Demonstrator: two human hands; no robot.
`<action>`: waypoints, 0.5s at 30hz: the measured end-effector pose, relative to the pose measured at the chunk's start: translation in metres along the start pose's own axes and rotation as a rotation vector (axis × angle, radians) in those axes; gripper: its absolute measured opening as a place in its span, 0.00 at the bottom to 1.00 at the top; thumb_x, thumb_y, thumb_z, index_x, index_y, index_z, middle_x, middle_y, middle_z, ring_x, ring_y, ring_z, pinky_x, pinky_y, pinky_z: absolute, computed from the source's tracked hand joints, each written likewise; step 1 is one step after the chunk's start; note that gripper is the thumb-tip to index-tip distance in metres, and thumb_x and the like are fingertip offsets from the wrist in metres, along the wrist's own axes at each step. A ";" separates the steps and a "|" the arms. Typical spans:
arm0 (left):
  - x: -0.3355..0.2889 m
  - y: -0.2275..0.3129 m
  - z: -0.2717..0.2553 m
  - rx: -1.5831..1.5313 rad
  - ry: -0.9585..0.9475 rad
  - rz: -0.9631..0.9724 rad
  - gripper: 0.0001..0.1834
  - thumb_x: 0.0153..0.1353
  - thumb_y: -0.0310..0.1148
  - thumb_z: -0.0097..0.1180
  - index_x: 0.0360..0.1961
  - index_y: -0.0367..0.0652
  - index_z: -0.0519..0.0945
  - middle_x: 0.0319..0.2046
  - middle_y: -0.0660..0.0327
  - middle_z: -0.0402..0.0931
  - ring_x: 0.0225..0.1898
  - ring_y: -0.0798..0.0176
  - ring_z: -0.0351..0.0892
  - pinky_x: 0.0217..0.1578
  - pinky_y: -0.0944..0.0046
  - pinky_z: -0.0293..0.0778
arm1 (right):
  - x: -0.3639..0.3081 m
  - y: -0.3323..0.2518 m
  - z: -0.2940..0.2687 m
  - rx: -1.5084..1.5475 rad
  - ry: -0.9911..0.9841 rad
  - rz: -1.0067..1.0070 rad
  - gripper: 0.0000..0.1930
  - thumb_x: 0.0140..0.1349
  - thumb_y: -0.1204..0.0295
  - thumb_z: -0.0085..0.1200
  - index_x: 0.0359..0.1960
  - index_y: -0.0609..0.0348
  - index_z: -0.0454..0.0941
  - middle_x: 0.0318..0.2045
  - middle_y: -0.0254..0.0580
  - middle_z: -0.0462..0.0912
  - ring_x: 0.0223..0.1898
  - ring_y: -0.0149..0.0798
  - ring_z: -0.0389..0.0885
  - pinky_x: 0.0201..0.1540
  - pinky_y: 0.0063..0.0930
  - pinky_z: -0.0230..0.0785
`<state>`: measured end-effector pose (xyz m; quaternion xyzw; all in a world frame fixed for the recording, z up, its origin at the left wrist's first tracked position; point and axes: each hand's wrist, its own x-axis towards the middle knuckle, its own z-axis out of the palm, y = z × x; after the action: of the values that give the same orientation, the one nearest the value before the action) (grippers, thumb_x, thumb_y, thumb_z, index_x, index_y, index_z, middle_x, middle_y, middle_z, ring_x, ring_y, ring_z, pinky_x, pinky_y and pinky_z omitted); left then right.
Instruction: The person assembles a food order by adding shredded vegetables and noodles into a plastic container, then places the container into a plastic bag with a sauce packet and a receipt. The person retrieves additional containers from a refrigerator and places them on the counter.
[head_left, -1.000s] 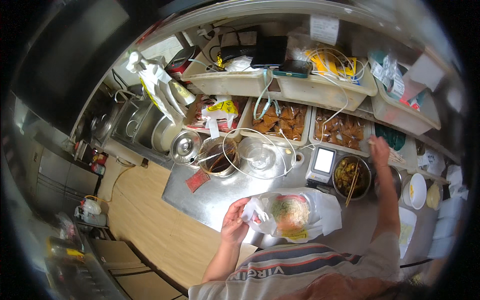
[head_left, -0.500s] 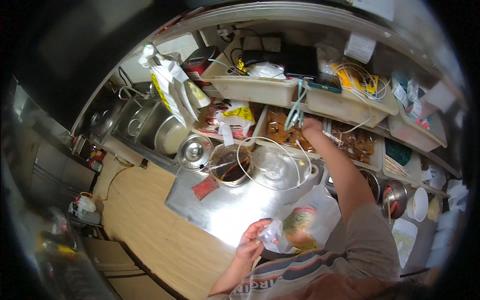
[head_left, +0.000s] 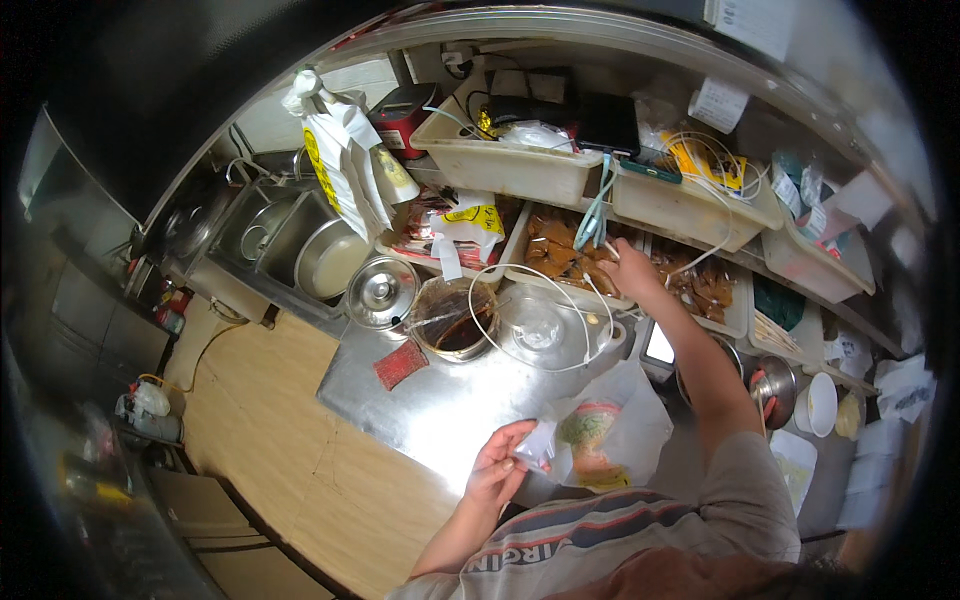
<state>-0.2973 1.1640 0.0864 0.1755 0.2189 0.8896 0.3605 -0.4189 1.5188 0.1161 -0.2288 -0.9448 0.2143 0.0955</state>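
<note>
My left hand (head_left: 497, 464) is closed, its thumb and fingers pinching a bunched part of a translucent white plastic bag (head_left: 643, 425). A round item with green and orange colouring (head_left: 592, 440) shows inside the bag, too blurred to name. My right hand (head_left: 628, 272) reaches over a bin of brown sauce packets (head_left: 552, 250), at the bin's right end. Its fingers look drawn together low among the packets; what is between them, if anything, cannot be made out. A hanging pale blue cable (head_left: 594, 215) runs just left of that hand.
On the steel counter (head_left: 345, 415) are a red packet (head_left: 401, 365), a metal lid (head_left: 383, 292), a pot of dark liquid (head_left: 453, 325), a clear round lid (head_left: 537, 325) and a looped white cable (head_left: 478, 338). Sinks (head_left: 285, 235) stand left; a shelf bin (head_left: 510, 172) overhangs the packets.
My right hand has drawn slightly toward me over the brown packets. My left hand keeps its pinch on the bag. The whole view has shifted a little.
</note>
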 end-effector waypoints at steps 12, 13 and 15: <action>0.008 0.008 0.022 -0.042 -0.003 0.024 0.38 0.50 0.30 0.56 0.62 0.39 0.54 0.59 0.56 0.58 0.47 0.49 0.71 0.44 0.51 0.71 | -0.139 -0.009 -0.115 1.431 -0.292 0.000 0.13 0.63 0.64 0.47 0.44 0.58 0.70 0.31 0.33 0.76 0.21 0.20 0.68 0.19 0.13 0.56; 0.007 0.008 0.024 -0.045 -0.002 0.026 0.38 0.50 0.30 0.56 0.62 0.40 0.53 0.60 0.56 0.58 0.47 0.49 0.71 0.44 0.51 0.70 | -0.149 -0.014 -0.119 1.473 -0.219 0.048 0.14 0.63 0.64 0.46 0.46 0.59 0.69 0.35 0.34 0.76 0.26 0.23 0.71 0.24 0.16 0.59; 0.006 0.009 0.022 -0.039 0.017 0.021 0.40 0.50 0.30 0.56 0.63 0.41 0.52 0.61 0.56 0.55 0.49 0.48 0.70 0.44 0.50 0.70 | -0.171 -0.052 -0.122 1.553 -0.091 0.144 0.17 0.63 0.64 0.45 0.50 0.61 0.68 0.41 0.38 0.76 0.37 0.27 0.75 0.34 0.21 0.67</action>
<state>-0.2959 1.1686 0.1108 0.1635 0.2028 0.8988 0.3525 -0.2551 1.4408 0.2342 -0.1482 -0.5098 0.8291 0.1753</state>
